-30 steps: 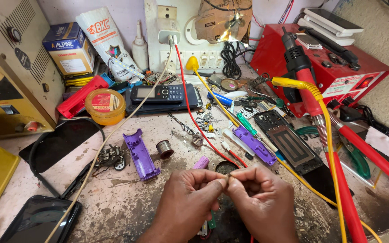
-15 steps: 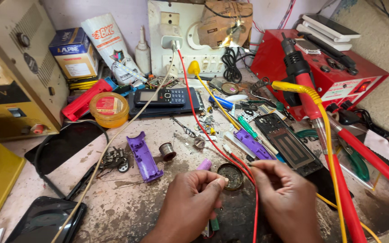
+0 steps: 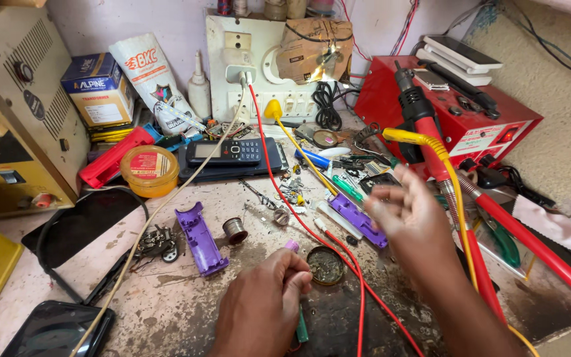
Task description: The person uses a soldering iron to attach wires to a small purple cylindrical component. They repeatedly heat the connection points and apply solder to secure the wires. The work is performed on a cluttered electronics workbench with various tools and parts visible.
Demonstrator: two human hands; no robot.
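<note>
Near the front edge of the cluttered bench, the left hand [image 3: 262, 304] is closing its fingers around a thin green-handled tool [image 3: 303, 325] whose long axis is running toward the person. Just beyond it the round tin of flux [image 3: 326, 265] is sitting, nearer this hand, while the right hand [image 3: 410, 215] is hovering open and blurred, further back, over the purple casing piece [image 3: 358, 219].
</note>
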